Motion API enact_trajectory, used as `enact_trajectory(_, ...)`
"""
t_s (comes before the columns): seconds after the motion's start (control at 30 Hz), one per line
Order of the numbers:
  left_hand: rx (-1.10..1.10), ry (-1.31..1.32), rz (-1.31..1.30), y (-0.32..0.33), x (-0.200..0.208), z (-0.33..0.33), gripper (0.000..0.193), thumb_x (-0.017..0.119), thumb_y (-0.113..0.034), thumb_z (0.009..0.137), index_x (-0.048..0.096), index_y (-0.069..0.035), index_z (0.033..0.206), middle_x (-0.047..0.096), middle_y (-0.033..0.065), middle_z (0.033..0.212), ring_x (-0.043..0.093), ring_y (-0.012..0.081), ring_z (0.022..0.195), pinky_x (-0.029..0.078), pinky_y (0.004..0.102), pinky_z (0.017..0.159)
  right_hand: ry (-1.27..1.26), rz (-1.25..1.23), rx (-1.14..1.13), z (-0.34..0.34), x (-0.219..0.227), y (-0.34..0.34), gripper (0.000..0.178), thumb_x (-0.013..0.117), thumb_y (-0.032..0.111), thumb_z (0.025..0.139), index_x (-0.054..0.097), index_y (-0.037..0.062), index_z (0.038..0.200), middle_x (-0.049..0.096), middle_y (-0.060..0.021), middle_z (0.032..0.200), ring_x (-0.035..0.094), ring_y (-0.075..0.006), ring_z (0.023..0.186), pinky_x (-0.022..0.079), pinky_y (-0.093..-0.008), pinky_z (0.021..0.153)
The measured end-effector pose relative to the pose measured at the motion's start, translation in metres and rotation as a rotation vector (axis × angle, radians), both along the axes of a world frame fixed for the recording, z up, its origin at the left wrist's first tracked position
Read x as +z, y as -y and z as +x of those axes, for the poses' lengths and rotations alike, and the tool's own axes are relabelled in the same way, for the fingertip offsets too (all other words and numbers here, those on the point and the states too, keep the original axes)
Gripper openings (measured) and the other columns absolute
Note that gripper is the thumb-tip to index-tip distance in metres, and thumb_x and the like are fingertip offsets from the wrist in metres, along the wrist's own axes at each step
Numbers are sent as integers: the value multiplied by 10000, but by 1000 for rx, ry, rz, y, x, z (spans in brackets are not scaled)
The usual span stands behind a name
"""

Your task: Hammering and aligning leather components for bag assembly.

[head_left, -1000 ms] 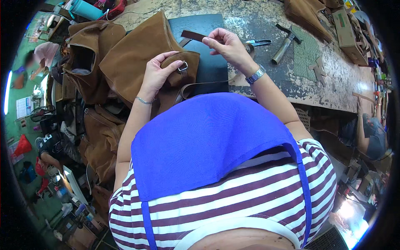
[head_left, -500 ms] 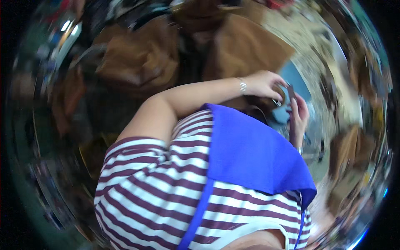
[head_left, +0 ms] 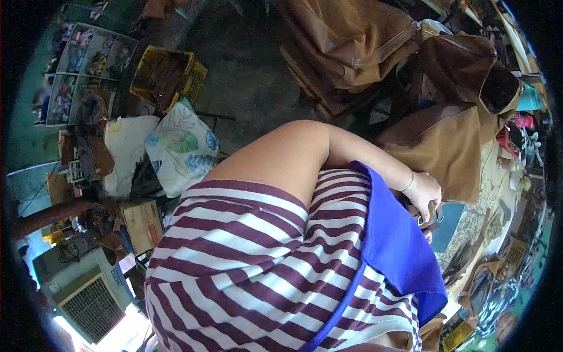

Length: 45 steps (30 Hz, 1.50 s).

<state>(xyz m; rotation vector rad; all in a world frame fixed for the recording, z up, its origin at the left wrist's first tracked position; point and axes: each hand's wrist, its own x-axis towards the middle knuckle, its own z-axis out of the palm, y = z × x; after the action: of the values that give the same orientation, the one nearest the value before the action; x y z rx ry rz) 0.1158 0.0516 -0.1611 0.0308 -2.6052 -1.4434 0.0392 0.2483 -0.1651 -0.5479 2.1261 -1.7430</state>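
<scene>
My left hand (head_left: 424, 192), a thin bracelet at its wrist, curls its fingers around a short brown leather strap (head_left: 433, 225) with silver metal rings or buckles. Just below, fingertips of my right hand (head_left: 428, 236) press against the same strap; the rest of that hand is hidden behind my blue apron (head_left: 394, 234). Under and beside the hands lies a blue-grey mat (head_left: 450, 226) on the worktable. A large brown leather bag (head_left: 448, 155) rests against the far side of my left hand, its dark top edge toward the back.
More brown leather bags (head_left: 358, 44) are piled on a stand at the far side. To the left are a yellow crate (head_left: 161, 76), a leaf-patterned cloth (head_left: 179, 149), a cardboard box (head_left: 142, 226) and a grilled machine (head_left: 88, 299). Leather scraps (head_left: 463, 261) lie on the table's right.
My view and body have turned left, so the hands appear lower and farther right. The right hand, plainly seen before, is now mostly behind the apron. The strap stays between the hands.
</scene>
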Motion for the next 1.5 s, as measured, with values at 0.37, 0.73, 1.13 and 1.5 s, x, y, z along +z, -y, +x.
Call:
enact_trajectory(0.37,-55,-17,277,25,7,-4,380,733,-339,723,685,-30,940,682,136,897,656,219,815,501,310,737,-12,-84,-244,7,17,19,246,505,313,948,560,76,983,602,-35,856,489,-52,647,458,-209,562)
enact_trajectory(0.73,-231,254,537,34,11,-24,327,711,-208,792,653,13,1025,677,65,938,606,94,842,489,245,773,62,-105,-294,11,32,-9,259,642,204,859,636,10,1030,662,-60,850,619,-106,781,480,-232,646)
enact_trajectory(1.13,-223,353,655,28,19,-34,338,676,-74,819,584,29,1127,649,74,1028,613,98,876,500,230,789,14,-79,-126,-14,45,-1,243,692,174,820,665,-1,987,684,-60,899,628,-94,851,494,-229,784)
enact_trajectory(1.5,-225,379,615,22,27,-40,326,711,-106,795,619,23,1080,663,61,957,611,85,832,506,222,746,43,-52,10,-29,29,9,243,688,192,829,666,24,1003,667,-14,857,582,-46,754,486,-212,694)
